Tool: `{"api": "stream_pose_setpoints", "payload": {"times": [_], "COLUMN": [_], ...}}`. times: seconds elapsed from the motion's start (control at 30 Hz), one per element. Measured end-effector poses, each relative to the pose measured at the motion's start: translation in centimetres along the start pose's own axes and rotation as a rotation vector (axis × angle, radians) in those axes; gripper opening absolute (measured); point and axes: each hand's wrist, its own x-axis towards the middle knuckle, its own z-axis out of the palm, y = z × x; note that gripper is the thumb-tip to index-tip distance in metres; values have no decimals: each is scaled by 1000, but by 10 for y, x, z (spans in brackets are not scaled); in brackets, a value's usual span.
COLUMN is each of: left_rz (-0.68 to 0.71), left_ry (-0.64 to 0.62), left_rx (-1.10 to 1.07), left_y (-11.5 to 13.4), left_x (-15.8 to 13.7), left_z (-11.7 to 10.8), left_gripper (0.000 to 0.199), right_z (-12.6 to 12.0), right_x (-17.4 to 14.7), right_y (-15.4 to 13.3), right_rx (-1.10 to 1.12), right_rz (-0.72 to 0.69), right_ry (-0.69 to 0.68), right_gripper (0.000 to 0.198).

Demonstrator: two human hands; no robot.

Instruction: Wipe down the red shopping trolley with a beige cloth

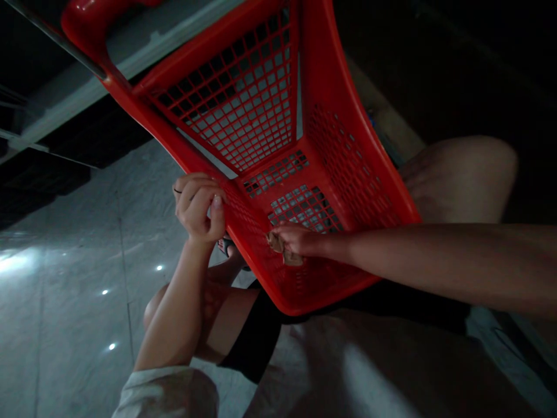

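A red plastic shopping basket (361,139) with mesh walls is tilted over my lap, its open top facing me. My left hand (200,206) is closed around its left rim, thumb on the near side. Inside the basket, my right hand (298,238) grips a crumpled brown cloth or paper (292,257) against the inner left wall, close to the mesh bottom. Part of the crumpled piece is hidden under my fingers.
A red handle (87,35) and a metal bar (56,38) reach toward the upper left. My bare knee (465,174) is right of the basket. Grey floor (82,302) with bright reflections spreads on the left. Dark shelving (87,145) stands at the upper left.
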Motion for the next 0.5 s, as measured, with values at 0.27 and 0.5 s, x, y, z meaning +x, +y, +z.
{"api": "stream_pose_setpoints", "payload": {"times": [0.27,0.5], "left_rz": [47,10], "left_ry": [65,35], "left_rx": [-111,-168], "left_y": [21,21], "left_x": [-3,1], "left_z": [10,10], "left_gripper": [41,40], "right_z": [4,-2], "right_x": [-3,32], "right_y": [-57,-102], "right_rx": [204,240], "right_rz": [-25,-369], "right_ry": [30,169], "right_gripper": [19,17]}}
